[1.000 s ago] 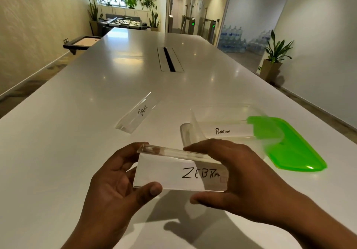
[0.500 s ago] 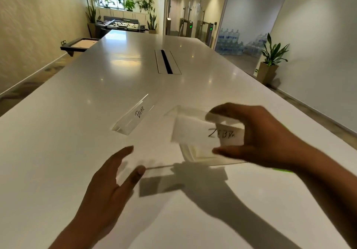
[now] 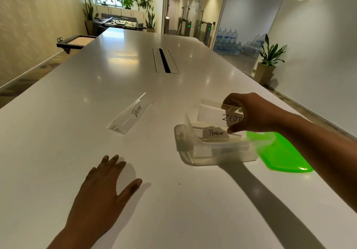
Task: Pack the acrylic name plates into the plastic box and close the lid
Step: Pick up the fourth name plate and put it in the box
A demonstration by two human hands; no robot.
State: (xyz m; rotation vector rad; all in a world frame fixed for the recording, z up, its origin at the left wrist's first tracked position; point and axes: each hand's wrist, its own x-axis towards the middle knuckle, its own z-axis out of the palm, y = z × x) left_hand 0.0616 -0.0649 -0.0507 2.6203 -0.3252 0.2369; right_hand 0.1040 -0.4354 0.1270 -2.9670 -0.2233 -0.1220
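My right hand grips the clear ZEBRA name plate by its right end and holds it just above the open clear plastic box. Inside the box lies the PENGUIN name plate, with its left end tilted up over the box's rim. The bright green lid lies flat on the table right of the box. A third plate marked BEAR lies on the table to the left of the box. My left hand rests flat on the table, fingers spread, holding nothing.
The long white table has a cable slot in its middle, far from the hands. A potted plant and stacked water bottles stand on the floor beyond the right edge.
My left hand let go of the ZEBRA plate and dropped flat onto the table. My right hand carried the plate away to the right, over the box.
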